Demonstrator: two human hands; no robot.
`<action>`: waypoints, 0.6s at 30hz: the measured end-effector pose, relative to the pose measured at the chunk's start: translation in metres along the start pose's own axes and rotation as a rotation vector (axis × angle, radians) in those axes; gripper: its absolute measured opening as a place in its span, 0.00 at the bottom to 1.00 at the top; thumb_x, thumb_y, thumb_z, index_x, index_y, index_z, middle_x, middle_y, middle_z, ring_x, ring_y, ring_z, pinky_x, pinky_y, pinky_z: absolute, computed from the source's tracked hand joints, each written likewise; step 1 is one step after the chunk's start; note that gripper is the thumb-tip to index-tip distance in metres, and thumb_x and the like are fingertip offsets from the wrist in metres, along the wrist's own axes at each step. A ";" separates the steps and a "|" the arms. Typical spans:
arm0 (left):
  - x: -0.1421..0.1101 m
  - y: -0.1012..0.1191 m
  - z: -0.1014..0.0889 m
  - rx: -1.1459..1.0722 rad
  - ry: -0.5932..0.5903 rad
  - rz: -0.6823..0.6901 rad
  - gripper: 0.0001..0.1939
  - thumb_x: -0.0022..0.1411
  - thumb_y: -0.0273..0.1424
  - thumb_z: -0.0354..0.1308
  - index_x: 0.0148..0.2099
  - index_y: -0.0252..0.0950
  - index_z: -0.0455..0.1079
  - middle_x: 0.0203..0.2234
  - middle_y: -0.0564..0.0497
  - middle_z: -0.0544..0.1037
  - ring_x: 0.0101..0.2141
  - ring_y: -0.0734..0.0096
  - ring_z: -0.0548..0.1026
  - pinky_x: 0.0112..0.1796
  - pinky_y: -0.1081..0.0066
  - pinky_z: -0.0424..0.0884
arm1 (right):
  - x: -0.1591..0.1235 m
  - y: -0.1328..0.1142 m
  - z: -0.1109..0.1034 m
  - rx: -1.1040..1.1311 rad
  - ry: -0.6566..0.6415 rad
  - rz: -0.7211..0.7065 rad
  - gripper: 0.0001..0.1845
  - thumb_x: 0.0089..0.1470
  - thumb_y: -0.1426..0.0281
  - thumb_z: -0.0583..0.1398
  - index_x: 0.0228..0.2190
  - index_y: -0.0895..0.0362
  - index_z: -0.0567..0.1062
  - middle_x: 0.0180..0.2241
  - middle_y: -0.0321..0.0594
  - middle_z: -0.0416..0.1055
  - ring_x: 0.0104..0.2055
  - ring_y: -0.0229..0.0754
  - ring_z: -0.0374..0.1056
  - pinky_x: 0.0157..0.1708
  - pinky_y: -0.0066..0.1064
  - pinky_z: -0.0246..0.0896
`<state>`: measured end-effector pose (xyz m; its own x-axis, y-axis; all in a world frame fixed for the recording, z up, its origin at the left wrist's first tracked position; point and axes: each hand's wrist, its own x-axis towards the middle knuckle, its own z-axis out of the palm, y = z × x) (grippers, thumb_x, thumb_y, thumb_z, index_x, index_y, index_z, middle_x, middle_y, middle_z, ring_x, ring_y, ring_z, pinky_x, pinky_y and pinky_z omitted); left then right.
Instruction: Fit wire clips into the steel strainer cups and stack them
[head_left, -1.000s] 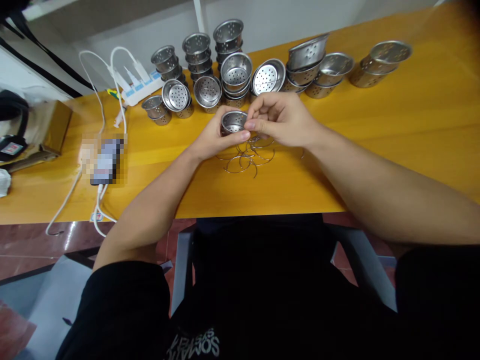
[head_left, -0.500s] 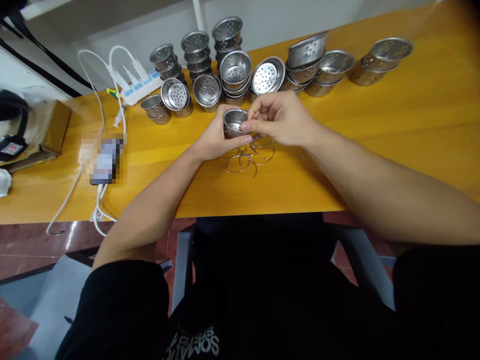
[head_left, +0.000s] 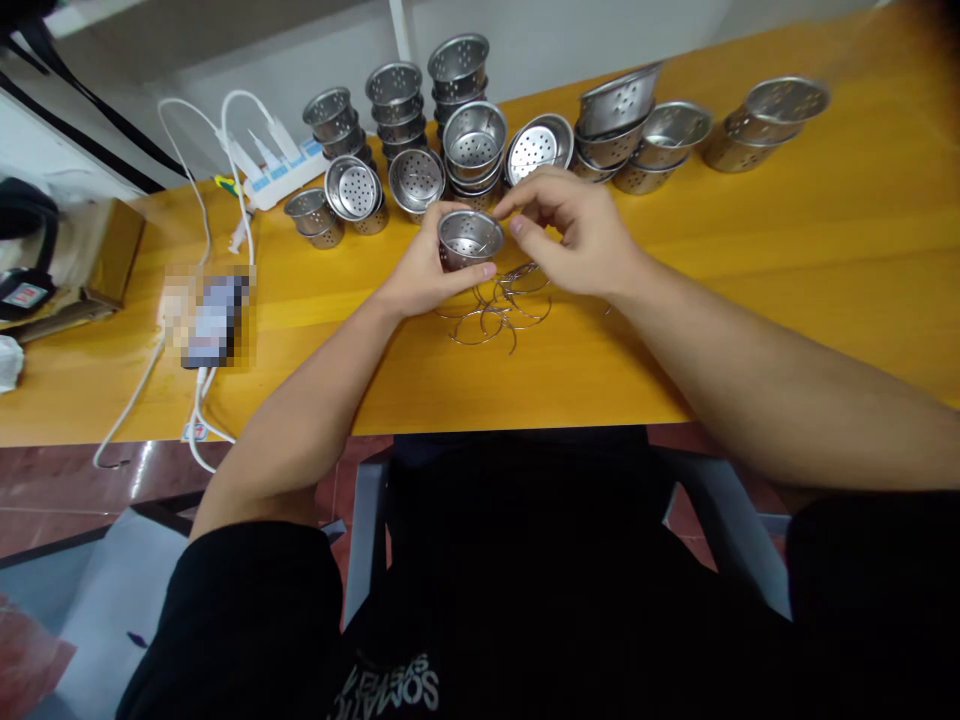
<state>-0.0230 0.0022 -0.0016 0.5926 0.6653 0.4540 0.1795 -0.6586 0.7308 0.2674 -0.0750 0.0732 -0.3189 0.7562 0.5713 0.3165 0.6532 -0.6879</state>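
My left hand [head_left: 427, 265] is closed around a small perforated metal strainer basket [head_left: 470, 240], its mouth tilted up toward me. A thin piece of wire seems to cross the inside of the basket. My right hand [head_left: 574, 230] is at the basket's right rim, thumb and forefinger apart with no object visible between them. The forefinger's tip is close to the rim; whether it touches I cannot tell. On the table just below both hands lies a loose tangle of thin curved metal wires [head_left: 495, 320].
Several stacks of similar baskets [head_left: 457, 70] stand along the table's back, with more at the right [head_left: 772, 115]. A white power strip [head_left: 285, 178], cables and a phone [head_left: 215, 320] lie at the left. A box [head_left: 112, 255] sits at the far left.
My right thumb and forefinger have parted and drawn slightly right, off the basket's rim. The basket in my left hand has shifted a little left, showing more of its mouth.
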 end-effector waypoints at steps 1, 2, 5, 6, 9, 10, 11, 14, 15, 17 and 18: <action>0.000 0.000 -0.001 -0.006 0.003 -0.008 0.65 0.66 0.82 0.77 0.81 0.44 0.61 0.67 0.39 0.81 0.66 0.45 0.87 0.72 0.39 0.84 | 0.000 0.002 -0.001 -0.036 -0.023 -0.028 0.23 0.81 0.37 0.71 0.50 0.41 0.89 0.56 0.49 0.88 0.56 0.65 0.83 0.57 0.60 0.88; 0.001 0.001 -0.002 -0.014 0.007 -0.013 0.65 0.65 0.83 0.77 0.81 0.44 0.61 0.67 0.39 0.81 0.66 0.45 0.87 0.72 0.40 0.84 | 0.000 0.003 -0.002 -0.063 -0.040 -0.058 0.19 0.82 0.41 0.71 0.49 0.41 0.90 0.58 0.49 0.88 0.59 0.66 0.82 0.60 0.62 0.87; 0.002 0.006 -0.001 -0.031 0.001 -0.017 0.68 0.64 0.85 0.75 0.83 0.45 0.60 0.69 0.38 0.80 0.67 0.46 0.87 0.72 0.41 0.83 | -0.001 0.008 -0.002 -0.101 -0.069 -0.111 0.12 0.77 0.51 0.73 0.51 0.43 0.92 0.63 0.50 0.87 0.61 0.68 0.82 0.62 0.66 0.87; 0.002 0.008 -0.001 -0.030 -0.003 -0.017 0.69 0.64 0.86 0.74 0.83 0.45 0.59 0.69 0.38 0.80 0.67 0.45 0.86 0.72 0.42 0.82 | -0.001 0.009 -0.001 -0.105 -0.079 -0.107 0.12 0.75 0.52 0.74 0.52 0.43 0.92 0.64 0.50 0.86 0.61 0.69 0.82 0.62 0.67 0.87; 0.001 0.011 0.002 -0.018 -0.005 -0.001 0.68 0.66 0.85 0.73 0.85 0.45 0.58 0.69 0.38 0.80 0.67 0.46 0.86 0.73 0.43 0.82 | -0.003 0.010 0.004 -0.093 -0.125 -0.065 0.11 0.72 0.56 0.78 0.53 0.42 0.92 0.67 0.51 0.84 0.65 0.72 0.82 0.62 0.68 0.88; 0.001 0.011 0.003 -0.012 -0.004 0.018 0.67 0.68 0.84 0.73 0.85 0.46 0.58 0.69 0.38 0.80 0.67 0.46 0.86 0.73 0.43 0.82 | -0.003 0.010 0.006 -0.080 -0.136 -0.054 0.11 0.71 0.56 0.79 0.52 0.42 0.92 0.66 0.51 0.84 0.67 0.72 0.81 0.63 0.68 0.89; 0.000 0.010 0.005 -0.006 -0.004 0.041 0.65 0.70 0.83 0.72 0.86 0.46 0.57 0.69 0.39 0.79 0.67 0.46 0.86 0.74 0.43 0.82 | -0.004 0.009 0.008 -0.065 -0.143 -0.045 0.11 0.71 0.56 0.80 0.51 0.43 0.92 0.65 0.52 0.83 0.68 0.73 0.81 0.63 0.68 0.89; -0.001 0.008 0.005 0.020 -0.007 0.102 0.61 0.74 0.83 0.67 0.86 0.47 0.57 0.68 0.41 0.78 0.67 0.47 0.86 0.73 0.42 0.83 | -0.006 0.004 0.014 -0.020 -0.146 -0.033 0.15 0.70 0.53 0.83 0.49 0.44 0.91 0.62 0.53 0.82 0.68 0.73 0.81 0.61 0.67 0.90; -0.001 0.009 0.003 0.034 0.000 0.112 0.61 0.73 0.84 0.67 0.85 0.48 0.57 0.67 0.42 0.78 0.67 0.47 0.86 0.73 0.42 0.83 | -0.006 0.001 0.014 -0.012 -0.140 -0.027 0.16 0.70 0.51 0.83 0.50 0.44 0.91 0.62 0.53 0.82 0.68 0.72 0.81 0.61 0.67 0.90; 0.001 0.014 -0.006 0.088 0.040 0.121 0.63 0.69 0.86 0.69 0.83 0.48 0.60 0.67 0.43 0.78 0.67 0.44 0.86 0.73 0.41 0.83 | -0.006 -0.005 0.012 -0.003 -0.108 -0.005 0.19 0.70 0.47 0.82 0.53 0.41 0.91 0.62 0.52 0.83 0.66 0.72 0.81 0.62 0.67 0.89; 0.002 0.018 -0.013 0.128 0.084 0.121 0.64 0.66 0.87 0.71 0.82 0.49 0.61 0.68 0.42 0.78 0.69 0.42 0.86 0.75 0.40 0.83 | -0.006 -0.007 0.010 0.005 -0.080 0.002 0.22 0.70 0.44 0.81 0.56 0.40 0.91 0.64 0.51 0.83 0.64 0.70 0.82 0.62 0.65 0.88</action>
<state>-0.0290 -0.0041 0.0194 0.5494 0.6020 0.5794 0.2125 -0.7714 0.5999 0.2582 -0.0843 0.0697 -0.3888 0.7522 0.5320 0.3131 0.6509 -0.6916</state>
